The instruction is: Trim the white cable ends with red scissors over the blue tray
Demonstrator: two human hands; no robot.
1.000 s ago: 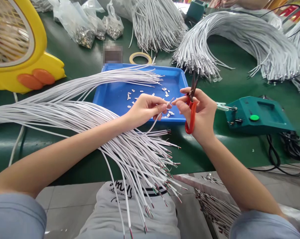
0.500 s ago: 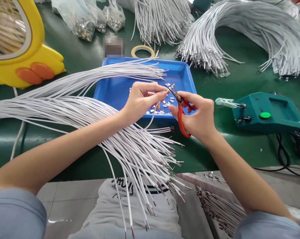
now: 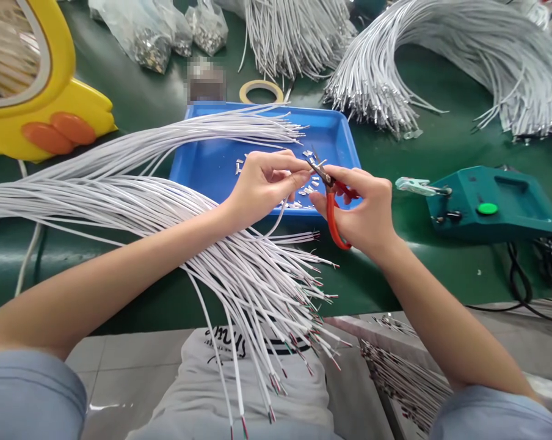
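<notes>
My left hand (image 3: 269,186) pinches a white cable (image 3: 281,214) near its tip, over the front part of a blue tray (image 3: 200,160). Red-handled scissors (image 3: 333,220) are in my right hand (image 3: 365,205), their blades lying across the cable's end just beyond my left fingertips. Small white cut pieces (image 3: 307,190) are scattered in the tray below. Under my left forearm lies a thick bundle of white cables (image 3: 239,269), their ends showing red and green wires and hanging over the table edge. Another cable bundle (image 3: 239,127) reaches across the tray's back left.
A green device (image 3: 491,205) with a clip stands at the right. Behind the tray are a tape roll (image 3: 261,91), bags of metal parts (image 3: 152,46) and more cable bundles (image 3: 372,79). A yellow bird-shaped object (image 3: 69,91) stands at the left.
The scissor blades have come closer together across the cable's end. Both hands stay nearly in place, and the view has shifted slightly.
</notes>
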